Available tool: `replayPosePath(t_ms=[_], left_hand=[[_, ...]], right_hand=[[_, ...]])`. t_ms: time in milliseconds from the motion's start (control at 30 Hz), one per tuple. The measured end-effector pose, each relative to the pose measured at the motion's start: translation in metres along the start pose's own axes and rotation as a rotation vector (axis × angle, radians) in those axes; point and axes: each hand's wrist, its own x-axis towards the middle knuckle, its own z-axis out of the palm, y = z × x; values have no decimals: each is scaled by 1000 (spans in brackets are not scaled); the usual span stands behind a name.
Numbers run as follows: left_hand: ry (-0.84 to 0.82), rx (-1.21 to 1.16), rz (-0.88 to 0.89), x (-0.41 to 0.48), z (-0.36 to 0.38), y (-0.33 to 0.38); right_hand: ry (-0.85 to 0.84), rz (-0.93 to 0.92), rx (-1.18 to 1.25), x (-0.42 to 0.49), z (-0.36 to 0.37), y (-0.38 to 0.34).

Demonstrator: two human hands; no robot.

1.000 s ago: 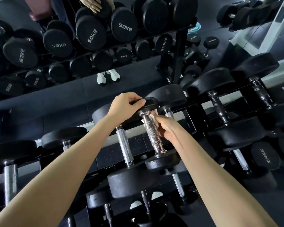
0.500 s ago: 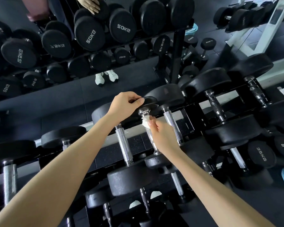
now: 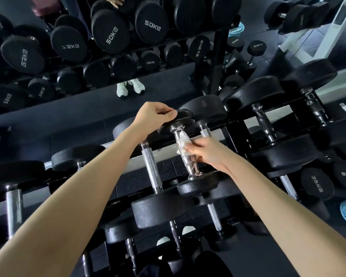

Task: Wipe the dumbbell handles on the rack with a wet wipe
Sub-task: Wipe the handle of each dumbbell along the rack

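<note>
Though lower than before, wipe (image 3: 183,141) on handle (image 3: 191,166)

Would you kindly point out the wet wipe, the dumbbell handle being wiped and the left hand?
wet wipe (image 3: 183,142): head view, white fold against the handle.
dumbbell handle (image 3: 192,166): head view, bare knurled chrome below the wipe.
left hand (image 3: 153,114): head view, back of the hand.

A wall mirror (image 3: 100,96) ahead (lettering reversed); dark floor (image 3: 268,256) below, white frame (image 3: 336,27) upper right.
</note>
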Motion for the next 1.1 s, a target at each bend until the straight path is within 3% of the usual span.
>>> replayPosePath(t_ms=[133, 300, 467, 533, 633, 833, 1033, 1100], left_hand=[[-19, -9, 10, 0, -1, 0], [-36, 134, 11, 4, -1, 8], [-126, 621, 184, 6, 5, 26], [-161, 712, 226, 7, 4, 30], [-168, 661, 238, 8, 0, 25], [-167, 171, 154, -2, -11, -5], [-100, 266, 150, -8, -6, -5], [-55, 378, 134, -11, -3, -3]], right_hand=[[-29, 0, -252, -14, 1, 16], [-39, 50, -352, -14, -1, 7], [-186, 255, 43, -4, -11, 0], [-151, 306, 138, 0, -8, 1], [-39, 337, 208, 2, -2, 3], [182, 185, -96, -10, 17, -1], [204, 91, -93, -17, 17, -5], [339, -16, -165, -15, 18, -3]])
